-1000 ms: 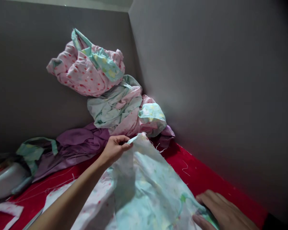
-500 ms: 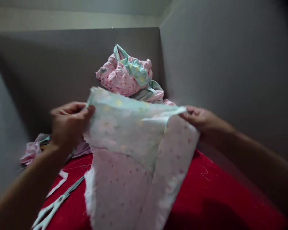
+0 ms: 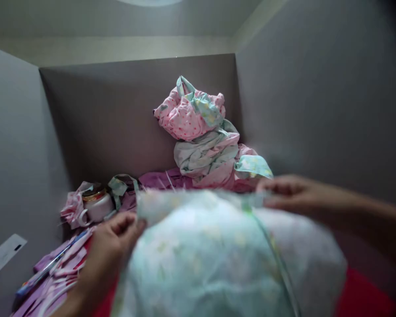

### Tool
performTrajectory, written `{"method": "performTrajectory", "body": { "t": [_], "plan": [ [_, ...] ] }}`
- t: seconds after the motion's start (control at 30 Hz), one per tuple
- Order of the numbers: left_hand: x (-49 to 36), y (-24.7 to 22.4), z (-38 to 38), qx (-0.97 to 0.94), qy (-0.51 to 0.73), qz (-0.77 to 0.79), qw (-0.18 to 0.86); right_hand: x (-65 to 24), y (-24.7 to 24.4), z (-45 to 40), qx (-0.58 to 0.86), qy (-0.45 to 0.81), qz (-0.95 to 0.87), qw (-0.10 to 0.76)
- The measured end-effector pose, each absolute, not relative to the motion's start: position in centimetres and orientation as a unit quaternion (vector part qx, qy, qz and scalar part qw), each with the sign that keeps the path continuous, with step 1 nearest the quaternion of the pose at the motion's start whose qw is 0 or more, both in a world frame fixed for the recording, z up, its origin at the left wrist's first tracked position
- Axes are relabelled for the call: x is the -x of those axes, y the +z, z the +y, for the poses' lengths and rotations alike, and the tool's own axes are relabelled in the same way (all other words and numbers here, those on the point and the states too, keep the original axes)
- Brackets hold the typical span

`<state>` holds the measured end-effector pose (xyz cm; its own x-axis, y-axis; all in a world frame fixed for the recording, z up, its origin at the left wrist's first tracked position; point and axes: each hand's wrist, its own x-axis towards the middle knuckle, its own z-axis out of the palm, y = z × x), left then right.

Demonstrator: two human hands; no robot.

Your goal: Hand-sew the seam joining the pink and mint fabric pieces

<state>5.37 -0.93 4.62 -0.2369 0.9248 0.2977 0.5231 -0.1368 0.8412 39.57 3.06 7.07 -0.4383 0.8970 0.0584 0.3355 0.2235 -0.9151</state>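
Stretched between my hands is a piece of floral fabric [image 3: 198, 255], pale green with flowers and a thin trim line running down its right part. My left hand [image 3: 114, 242] pinches its upper left corner between thumb and fingers. At the upper right edge, my right hand [image 3: 290, 191] grips the cloth, slightly blurred by motion. The fabric hangs toward me and hides most of the red cloth [image 3: 366, 295] beneath it.
A pile of pink and green fabric [image 3: 207, 154] rises against the grey back panel [image 3: 119, 119]. On the left stand a white mug [image 3: 99, 207] and purple and pink strips [image 3: 62, 273] with a blue pen-like item [image 3: 53, 264]. Grey panels enclose both sides.
The fabric has come lower and nearer, its green floral part now filling the front. The view has tilted up and left, showing the mug and strips; the scissors are no longer visible.
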Motion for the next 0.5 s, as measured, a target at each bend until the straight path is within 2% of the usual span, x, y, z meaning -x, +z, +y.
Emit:
{"method": "performTrajectory", "body": {
  "t": [0.03,0.13,0.2,0.27,0.5],
  "plan": [
    [-5.7,1.6,-1.4,-0.578,0.466,0.631,0.227,-39.7,3.8,3.0,0.426,0.452,-0.742,0.253],
    [-6.2,-6.3,-3.2,-0.594,0.411,0.656,0.218,-39.7,-4.3,2.1,0.483,0.314,-0.783,0.235],
    [-6.3,-9.1,-4.2,-0.638,0.396,0.635,0.183,-39.7,-6.9,1.1,0.499,0.256,-0.795,0.231],
    [-6.0,-9.9,-4.4,-0.658,0.377,0.63,0.17,-39.8,-7.6,0.6,0.508,0.259,-0.786,0.238],
    [-4.9,-9.6,-3.4,-0.648,0.28,0.67,0.228,-39.9,-6.8,1.1,0.533,0.273,-0.766,0.233]
  ]
}}
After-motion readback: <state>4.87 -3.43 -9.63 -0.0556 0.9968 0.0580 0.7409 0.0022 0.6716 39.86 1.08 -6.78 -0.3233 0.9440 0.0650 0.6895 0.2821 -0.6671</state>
